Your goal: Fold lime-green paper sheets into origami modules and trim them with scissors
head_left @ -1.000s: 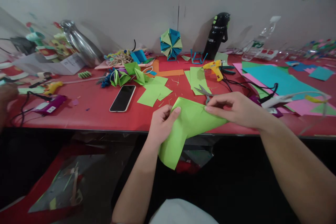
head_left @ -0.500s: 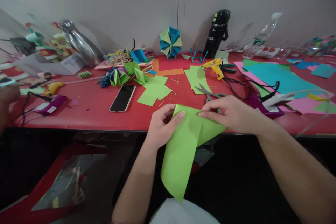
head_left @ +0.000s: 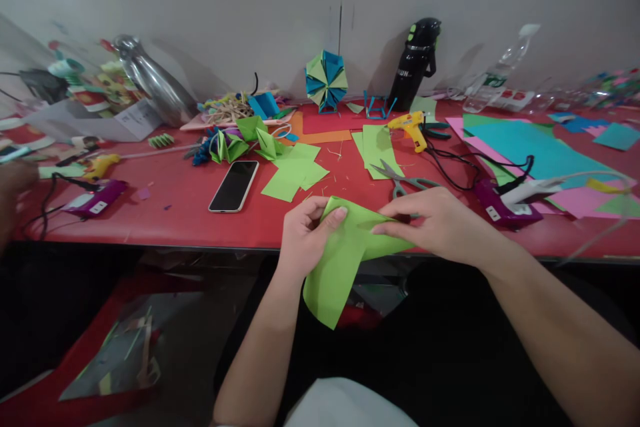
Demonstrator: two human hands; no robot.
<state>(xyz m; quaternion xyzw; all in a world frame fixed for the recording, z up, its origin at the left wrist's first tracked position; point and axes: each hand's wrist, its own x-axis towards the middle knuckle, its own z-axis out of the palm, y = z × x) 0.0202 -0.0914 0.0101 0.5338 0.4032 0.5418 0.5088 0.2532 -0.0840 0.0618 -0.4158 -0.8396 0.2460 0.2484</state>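
A folded sheet of light green paper point(head_left: 337, 270) hangs in front of the table's near edge, its lower end curled. My left hand point(head_left: 307, 233) pinches its upper left corner, thumb on top. On the paper's right side, my right hand point(head_left: 430, 223) grips the fold between thumb and fingers. Grey scissors point(head_left: 400, 180) lie open just beyond my right hand, partly hidden by it. Cut pieces of green paper point(head_left: 287, 173) rest on the table behind my left hand, and more green strips point(head_left: 377, 147) lie behind the scissors.
On the red table point(head_left: 170, 220) are a phone point(head_left: 234, 187), a yellow glue gun point(head_left: 410, 127) with cable, a purple power strip point(head_left: 505, 203), folded green paper shapes point(head_left: 250, 140) and a black flask point(head_left: 415, 67). Another person's hand point(head_left: 17, 180) is at the far left.
The green paper's lower end has risen, and its right flap has turned further downward and inward. Both hands have shifted slightly left, still holding the paper.
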